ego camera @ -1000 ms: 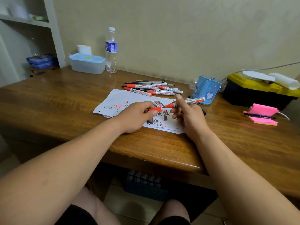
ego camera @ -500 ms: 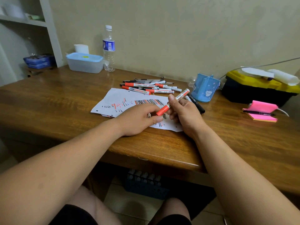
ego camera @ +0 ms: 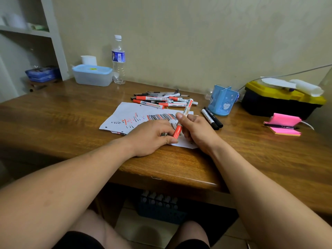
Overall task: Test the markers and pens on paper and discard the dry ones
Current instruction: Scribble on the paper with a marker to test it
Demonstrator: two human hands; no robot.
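My right hand (ego camera: 199, 130) grips a red marker (ego camera: 186, 109) by its white barrel, tilted steeply over the scribbled paper (ego camera: 125, 114). Its red cap (ego camera: 177, 131) is on and points down toward me. My left hand (ego camera: 150, 137) rests on the paper with thumb and fingers pinching the cap end. A pile of several red and black markers and pens (ego camera: 158, 101) lies behind the paper. Two black markers (ego camera: 212, 118) lie to the right of my right hand.
A blue pen holder (ego camera: 222, 103) stands right of the pile. A black and yellow toolbox (ego camera: 278, 103) and pink sticky notes (ego camera: 285, 124) with a pen sit far right. A water bottle (ego camera: 118, 60) and a lidded plastic box (ego camera: 92, 75) stand at the back left.
The cap, held apart in my left hand a second ago, is now on the marker. My right hand has swung the marker from lying flat to steeply tilted.
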